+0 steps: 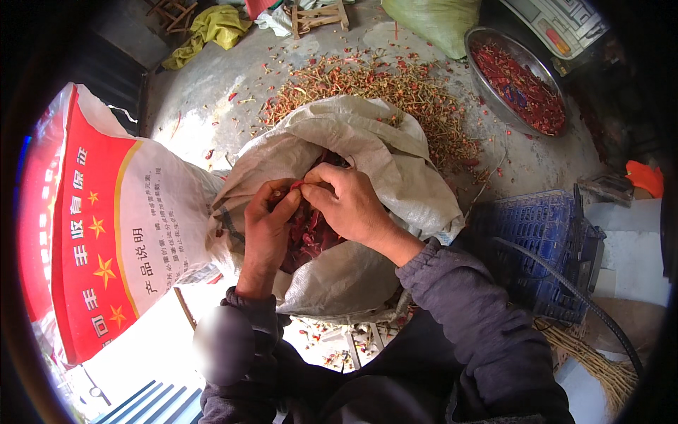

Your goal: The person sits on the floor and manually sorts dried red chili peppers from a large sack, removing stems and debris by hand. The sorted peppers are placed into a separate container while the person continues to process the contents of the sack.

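Observation:
Both hands meet over the mouth of a white woven sack (318,291) that holds dried red chili peppers (312,238). My left hand (270,228) pinches a dried red chili pepper (297,185) between thumb and forefinger. From the other side, my right hand (344,206) touches the same pepper with its thumb and forefinger tips. Most of that pepper is hidden behind the fingers. The sack's rim is folded loosely outward around the peppers.
Pepper stems (371,79) lie heaped on the concrete floor beyond the sack. A metal basin (476,79) of red peppers stands at the upper right. A printed red-and-white sack (143,212) is at left, a blue plastic crate (551,212) and a straw broom (598,365) at right.

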Action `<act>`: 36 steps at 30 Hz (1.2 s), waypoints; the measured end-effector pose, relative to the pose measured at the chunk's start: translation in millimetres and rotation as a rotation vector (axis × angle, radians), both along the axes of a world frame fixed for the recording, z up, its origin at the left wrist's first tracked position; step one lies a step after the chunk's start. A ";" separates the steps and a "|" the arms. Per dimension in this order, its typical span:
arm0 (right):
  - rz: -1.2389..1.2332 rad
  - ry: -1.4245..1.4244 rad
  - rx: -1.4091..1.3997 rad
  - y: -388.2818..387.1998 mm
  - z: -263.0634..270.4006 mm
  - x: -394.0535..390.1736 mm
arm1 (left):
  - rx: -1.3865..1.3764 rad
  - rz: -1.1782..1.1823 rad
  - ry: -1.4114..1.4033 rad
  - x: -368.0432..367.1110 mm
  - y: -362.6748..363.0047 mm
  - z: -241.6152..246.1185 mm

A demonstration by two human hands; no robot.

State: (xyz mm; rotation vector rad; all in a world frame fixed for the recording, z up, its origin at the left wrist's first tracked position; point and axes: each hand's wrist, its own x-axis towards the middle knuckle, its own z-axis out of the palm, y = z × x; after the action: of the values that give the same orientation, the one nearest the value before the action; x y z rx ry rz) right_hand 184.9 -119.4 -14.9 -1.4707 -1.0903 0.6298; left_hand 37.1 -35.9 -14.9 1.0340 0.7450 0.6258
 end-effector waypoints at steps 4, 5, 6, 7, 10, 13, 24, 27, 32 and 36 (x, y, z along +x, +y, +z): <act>-0.044 0.027 -0.055 -0.8 1.4 -1.2 | 0.315 -0.036 0.286 -0.4 1.4 -4.3; -0.053 -0.007 -0.031 -0.6 1.1 -1.2 | 0.336 -0.047 0.268 -0.1 1.0 -4.9; -0.064 -0.042 -0.008 -0.4 0.6 -1.3 | 0.347 -0.041 0.271 0.5 0.5 -5.0; -0.073 -0.076 0.014 -0.2 0.0 -1.5 | 0.353 -0.037 0.280 1.2 -0.3 -4.6; -0.117 -0.169 0.066 0.0 -2.0 -2.2 | 0.329 -0.001 0.232 4.9 -4.3 -0.9; -0.116 -0.228 0.148 -0.1 -4.0 -1.4 | 0.394 -0.002 0.300 7.7 -7.8 5.7; 0.136 0.998 -0.078 0.4 -2.9 -5.4 | 0.793 0.124 0.224 15.7 -13.6 1.2; 0.113 1.011 -0.033 0.3 -1.8 -5.8 | 0.982 0.100 0.304 15.1 -13.5 0.2; 0.090 1.010 -0.035 -2.7 -0.3 1.1 | 0.849 0.041 0.276 17.6 -20.4 0.3; 0.140 0.978 -0.083 -5.3 3.2 1.9 | 0.589 0.036 0.244 16.3 -23.6 3.7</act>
State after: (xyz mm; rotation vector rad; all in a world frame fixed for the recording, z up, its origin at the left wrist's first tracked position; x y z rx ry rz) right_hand 186.8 -124.7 -11.7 -0.9366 -0.3910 1.3187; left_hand 53.4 -59.5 -11.2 1.6632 0.8110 0.7818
